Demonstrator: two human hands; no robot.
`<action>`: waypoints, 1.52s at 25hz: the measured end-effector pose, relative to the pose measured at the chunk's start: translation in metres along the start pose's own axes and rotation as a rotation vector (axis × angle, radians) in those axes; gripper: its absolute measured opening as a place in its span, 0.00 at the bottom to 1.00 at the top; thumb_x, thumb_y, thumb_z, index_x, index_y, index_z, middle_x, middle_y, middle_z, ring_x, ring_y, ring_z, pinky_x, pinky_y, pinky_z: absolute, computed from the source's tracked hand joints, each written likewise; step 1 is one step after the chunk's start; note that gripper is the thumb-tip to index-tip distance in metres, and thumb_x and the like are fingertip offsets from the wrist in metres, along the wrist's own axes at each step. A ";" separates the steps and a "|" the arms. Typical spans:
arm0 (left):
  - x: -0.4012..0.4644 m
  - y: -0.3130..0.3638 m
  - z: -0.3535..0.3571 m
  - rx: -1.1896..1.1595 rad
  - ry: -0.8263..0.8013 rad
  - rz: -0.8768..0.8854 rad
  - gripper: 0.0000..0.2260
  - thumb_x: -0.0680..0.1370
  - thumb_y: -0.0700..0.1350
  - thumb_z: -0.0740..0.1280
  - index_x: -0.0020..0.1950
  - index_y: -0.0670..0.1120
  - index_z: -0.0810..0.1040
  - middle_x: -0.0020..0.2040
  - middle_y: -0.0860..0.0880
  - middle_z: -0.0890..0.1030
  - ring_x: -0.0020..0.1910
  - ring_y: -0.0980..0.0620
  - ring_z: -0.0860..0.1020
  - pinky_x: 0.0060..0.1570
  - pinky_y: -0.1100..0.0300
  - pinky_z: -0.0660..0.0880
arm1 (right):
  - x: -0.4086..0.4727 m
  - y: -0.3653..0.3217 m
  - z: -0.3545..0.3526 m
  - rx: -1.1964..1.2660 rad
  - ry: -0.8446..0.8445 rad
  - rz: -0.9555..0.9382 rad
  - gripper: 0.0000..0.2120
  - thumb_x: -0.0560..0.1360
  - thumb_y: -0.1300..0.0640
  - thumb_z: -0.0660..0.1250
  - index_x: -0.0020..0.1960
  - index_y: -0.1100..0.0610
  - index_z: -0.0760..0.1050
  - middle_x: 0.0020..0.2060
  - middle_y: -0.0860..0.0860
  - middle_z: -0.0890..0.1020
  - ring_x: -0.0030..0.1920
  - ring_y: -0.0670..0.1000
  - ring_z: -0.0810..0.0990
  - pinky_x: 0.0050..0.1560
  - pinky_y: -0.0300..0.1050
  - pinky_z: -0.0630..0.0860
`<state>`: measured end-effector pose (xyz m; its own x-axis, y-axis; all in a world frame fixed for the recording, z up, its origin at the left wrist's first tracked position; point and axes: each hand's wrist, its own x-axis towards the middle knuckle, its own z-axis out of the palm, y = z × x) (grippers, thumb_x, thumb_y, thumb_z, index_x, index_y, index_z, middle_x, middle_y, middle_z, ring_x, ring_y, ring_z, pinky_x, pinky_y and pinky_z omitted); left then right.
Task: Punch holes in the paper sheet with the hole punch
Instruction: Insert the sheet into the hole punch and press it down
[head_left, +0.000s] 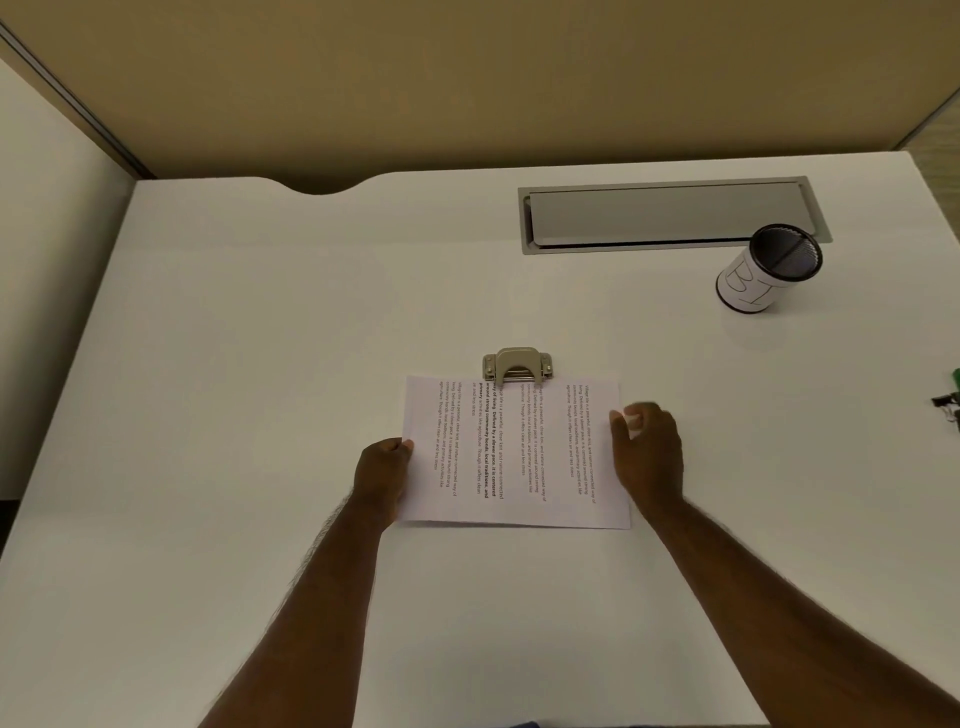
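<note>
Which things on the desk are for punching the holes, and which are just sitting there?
For the job: paper sheet, held at its sides by the left hand and right hand; hole punch at the sheet's far edge.

Just sitting there: pen cup, grey cable cover, clips at the right edge.

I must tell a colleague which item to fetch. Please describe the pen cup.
On the white desk, look at the far right, beside the grey cable hatch. The pen cup is a black mesh cylinder wrapped in white paper with hand-drawn letters.
</note>
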<state>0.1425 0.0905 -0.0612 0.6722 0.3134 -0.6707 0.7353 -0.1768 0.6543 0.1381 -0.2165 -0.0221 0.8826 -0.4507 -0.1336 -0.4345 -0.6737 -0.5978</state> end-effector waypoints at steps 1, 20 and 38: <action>0.000 0.000 0.000 0.000 0.000 0.000 0.10 0.75 0.49 0.61 0.38 0.44 0.75 0.41 0.40 0.78 0.40 0.44 0.74 0.42 0.52 0.71 | 0.006 -0.010 0.002 -0.037 0.001 -0.105 0.14 0.77 0.52 0.63 0.58 0.59 0.73 0.54 0.57 0.79 0.53 0.57 0.78 0.49 0.47 0.75; 0.008 -0.006 0.000 -0.084 -0.005 -0.056 0.08 0.74 0.47 0.62 0.37 0.45 0.72 0.37 0.42 0.74 0.36 0.48 0.70 0.38 0.53 0.67 | 0.102 -0.124 0.058 -0.438 -0.595 -0.626 0.10 0.73 0.54 0.66 0.52 0.55 0.81 0.51 0.51 0.83 0.49 0.52 0.79 0.44 0.43 0.68; 0.005 -0.008 0.002 -0.208 -0.034 -0.126 0.09 0.68 0.50 0.64 0.42 0.46 0.73 0.40 0.43 0.73 0.40 0.47 0.71 0.42 0.51 0.69 | 0.104 -0.078 0.023 -0.345 -0.627 -0.371 0.27 0.65 0.45 0.75 0.60 0.54 0.74 0.61 0.57 0.76 0.58 0.57 0.76 0.58 0.51 0.74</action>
<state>0.1398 0.0916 -0.0701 0.5810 0.2887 -0.7610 0.7826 0.0585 0.6197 0.2678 -0.1975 -0.0072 0.8721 0.1814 -0.4545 -0.0342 -0.9039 -0.4263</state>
